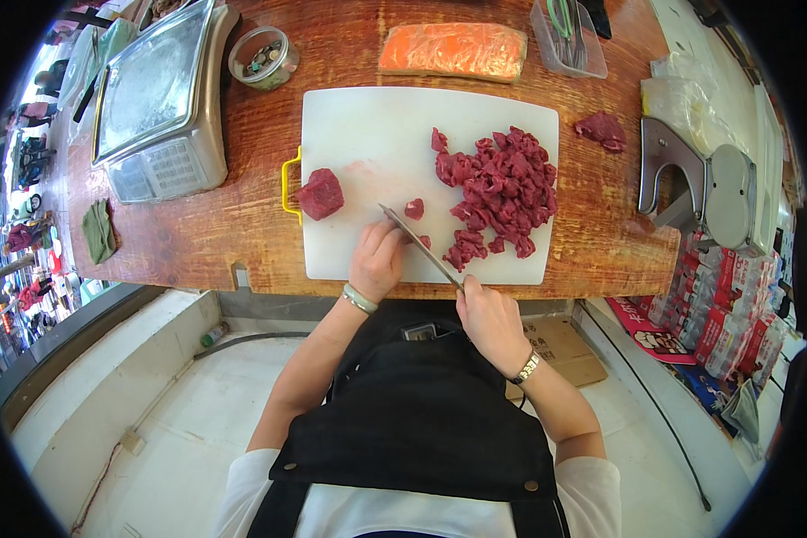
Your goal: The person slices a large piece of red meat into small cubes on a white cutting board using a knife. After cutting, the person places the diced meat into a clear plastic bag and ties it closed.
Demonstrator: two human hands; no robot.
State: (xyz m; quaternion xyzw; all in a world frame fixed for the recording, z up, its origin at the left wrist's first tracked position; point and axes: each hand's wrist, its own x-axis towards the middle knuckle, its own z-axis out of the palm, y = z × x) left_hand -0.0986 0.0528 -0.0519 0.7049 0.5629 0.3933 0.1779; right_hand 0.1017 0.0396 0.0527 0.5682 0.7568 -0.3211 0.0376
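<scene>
A knife [422, 247] is in my right hand [491, 319], its blade slanting up and left over the white cutting board [370, 121]. My left hand [378, 259] rests on the board with curled fingers against the blade's left side; whatever lies under those fingers is hidden. Just right of the blade are a small cut piece of raw red meat [414, 209] and another one partly covered by the blade. A heap of diced meat [504, 188] covers the board's right side. One larger meat chunk [321, 194] sits at the left edge, by the yellow handle [286, 185].
A scale [168, 134] and a tub of coins [264, 59] stand at the left of the wooden table [269, 249]. Behind the board lies an orange wrapped package [453, 52]. Rightward are a utensil box [568, 40], a meat slab [602, 131] and a grey metal machine [719, 181].
</scene>
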